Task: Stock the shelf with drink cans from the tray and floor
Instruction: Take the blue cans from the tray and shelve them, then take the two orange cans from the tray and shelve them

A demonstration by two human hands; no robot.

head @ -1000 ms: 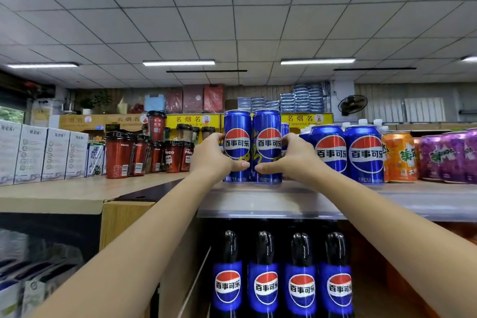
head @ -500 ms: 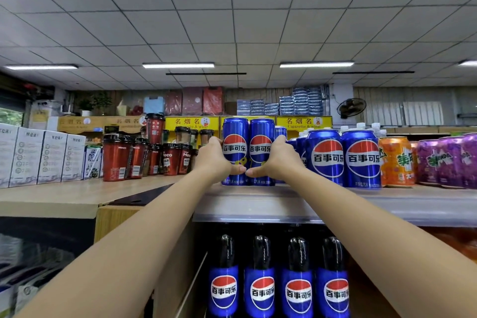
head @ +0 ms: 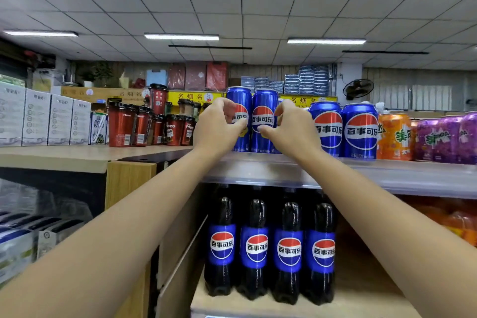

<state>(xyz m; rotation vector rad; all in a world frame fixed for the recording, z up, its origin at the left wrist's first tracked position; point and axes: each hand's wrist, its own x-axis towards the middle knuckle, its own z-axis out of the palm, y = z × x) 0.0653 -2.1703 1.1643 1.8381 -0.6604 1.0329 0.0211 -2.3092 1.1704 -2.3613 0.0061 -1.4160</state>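
Two tall blue Pepsi cans, the left can (head: 239, 100) and the right can (head: 264, 111), stand upright side by side on the top shelf (head: 271, 170). My left hand (head: 219, 126) is just left of and in front of the left can, fingers curled and apart, with the thumb tip at the can's label. Mirroring it on the other side, my right hand (head: 293, 128) has its thumb at the right can's label. Neither hand wraps a can. Two wider Pepsi cans (head: 344, 129) stand right of my right hand.
An orange can (head: 393, 137) and purple cans (head: 444, 139) continue the row to the right. Red cups (head: 144, 126) and white boxes (head: 38, 116) fill the wooden counter on the left. Pepsi bottles (head: 271, 248) stand on the shelf below.
My hands were wrapped around the two tall cans, pushing them back on the shelf; now the fingers have loosened and come off them. The view has tilted down a little.
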